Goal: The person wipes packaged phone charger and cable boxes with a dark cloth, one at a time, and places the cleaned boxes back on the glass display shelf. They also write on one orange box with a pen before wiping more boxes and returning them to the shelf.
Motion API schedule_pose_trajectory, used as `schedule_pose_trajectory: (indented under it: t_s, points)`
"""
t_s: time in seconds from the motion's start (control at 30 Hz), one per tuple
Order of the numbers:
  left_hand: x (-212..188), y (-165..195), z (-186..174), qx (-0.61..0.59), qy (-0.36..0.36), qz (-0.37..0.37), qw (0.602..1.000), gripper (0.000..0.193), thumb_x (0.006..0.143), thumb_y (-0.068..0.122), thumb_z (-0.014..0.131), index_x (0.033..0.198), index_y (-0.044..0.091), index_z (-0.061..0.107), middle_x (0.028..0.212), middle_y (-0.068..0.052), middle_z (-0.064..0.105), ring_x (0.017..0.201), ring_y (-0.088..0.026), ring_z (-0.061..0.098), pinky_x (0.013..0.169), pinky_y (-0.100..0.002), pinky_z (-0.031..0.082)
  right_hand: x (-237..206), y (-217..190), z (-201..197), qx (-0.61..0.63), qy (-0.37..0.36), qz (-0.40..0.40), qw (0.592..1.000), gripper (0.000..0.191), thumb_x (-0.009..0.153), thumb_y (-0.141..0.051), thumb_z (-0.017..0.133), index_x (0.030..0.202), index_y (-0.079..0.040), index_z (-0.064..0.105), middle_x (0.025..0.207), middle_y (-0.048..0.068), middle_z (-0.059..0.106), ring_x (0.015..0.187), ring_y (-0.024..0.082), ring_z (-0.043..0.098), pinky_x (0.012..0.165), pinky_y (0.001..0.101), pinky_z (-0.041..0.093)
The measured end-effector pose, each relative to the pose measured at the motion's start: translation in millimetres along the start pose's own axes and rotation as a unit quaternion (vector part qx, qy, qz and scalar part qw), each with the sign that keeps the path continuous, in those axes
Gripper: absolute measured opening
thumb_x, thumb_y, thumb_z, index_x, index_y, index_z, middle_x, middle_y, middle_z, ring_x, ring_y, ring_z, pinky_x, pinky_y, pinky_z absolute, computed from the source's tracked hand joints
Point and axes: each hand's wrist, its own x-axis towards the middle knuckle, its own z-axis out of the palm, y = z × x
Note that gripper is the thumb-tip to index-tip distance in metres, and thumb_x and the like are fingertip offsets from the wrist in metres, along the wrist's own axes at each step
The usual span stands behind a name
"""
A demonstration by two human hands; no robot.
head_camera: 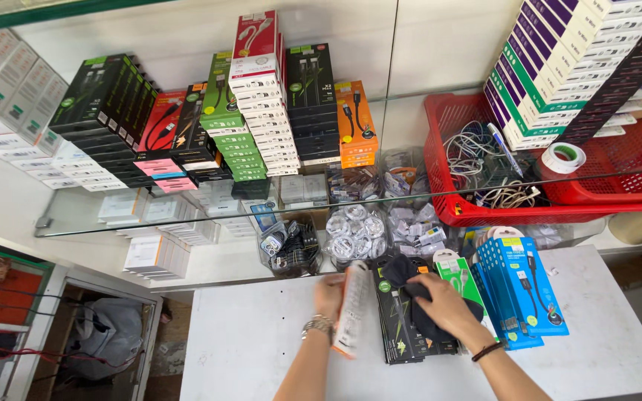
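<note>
On the white table (pixel 261 349), a white and orange cable box (pixel 353 310) is clamped on edge in the left hand (pixel 329 295), fingers wrapped round its far side, so only its narrow side is seen and its face cannot be made out. Just right of that box, a dark cloth (pixel 410 286) is pressed down under the right hand (pixel 443 303), whose fingers are spread flat over it rather than closed; how much of the cloth is actually gripped cannot be told. Much of the row of black cable packs (pixel 395 334) right of the box is covered by cloth and hand. Further right of the box, green packs (pixel 458 271) and blue packs (pixel 521 286) are leaned in an overlapping fan, each partly hidden by the next. Beyond the box, clear bags of coiled cables (pixel 354 234) are seen blurred behind the edge of a glass shelf (pixel 113 215). Above the box, stacked boxes in black, green, white and orange (pixel 261 111) are stood on that shelf. Up and right of the box, a red basket (pixel 469 212) of tangled cords is set, with a roll of tape (pixel 563 157) beside it and a striped stack of boxes (pixel 559 67) cut off by the frame's top.
</note>
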Motion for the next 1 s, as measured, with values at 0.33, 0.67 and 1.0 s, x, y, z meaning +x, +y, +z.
schedule_pose_trajectory:
  t_s: [0.33, 0.67, 1.0]
  points:
    - [-47, 18, -18, 0.247, 0.077, 0.059, 0.964, 0.060, 0.082, 0.021, 0.077, 0.137, 0.011, 0.055, 0.122, -0.019, 0.064, 0.116, -0.038, 0.059, 0.102, -0.046, 0.046, 24, 11, -1, 0.067, 0.070, -0.042, 0.994, 0.047, 0.086, -0.033, 0.072, 0.126, -0.009, 0.063, 0.123, 0.014, 0.070, 0.113, 0.035, 0.067, 0.094, 0.0424, 0.053]
    - [-62, -10, -47, 0.433, -0.059, -0.056, 0.898, 0.094, 0.066, 0.031, 0.093, 0.144, 0.012, 0.043, 0.135, -0.015, 0.057, 0.127, -0.033, 0.055, 0.105, -0.041, 0.049, 13, 5, -47, 0.150, 0.054, -0.019, 0.987, 0.058, 0.080, -0.038, 0.079, 0.126, -0.006, 0.062, 0.119, 0.012, 0.073, 0.110, 0.026, 0.071, 0.092, 0.0363, 0.053]
    - [-58, 130, -44, -0.406, -0.165, -0.085, 0.895, 0.041, 0.094, 0.022, 0.068, 0.133, 0.012, 0.057, 0.122, -0.006, 0.069, 0.110, -0.021, 0.068, 0.096, -0.042, 0.056, -47, -59, -88, 0.278, 0.165, -0.061, 0.944, 0.046, 0.084, -0.034, 0.076, 0.118, -0.005, 0.067, 0.110, 0.012, 0.077, 0.102, 0.020, 0.074, 0.089, 0.0330, 0.056]
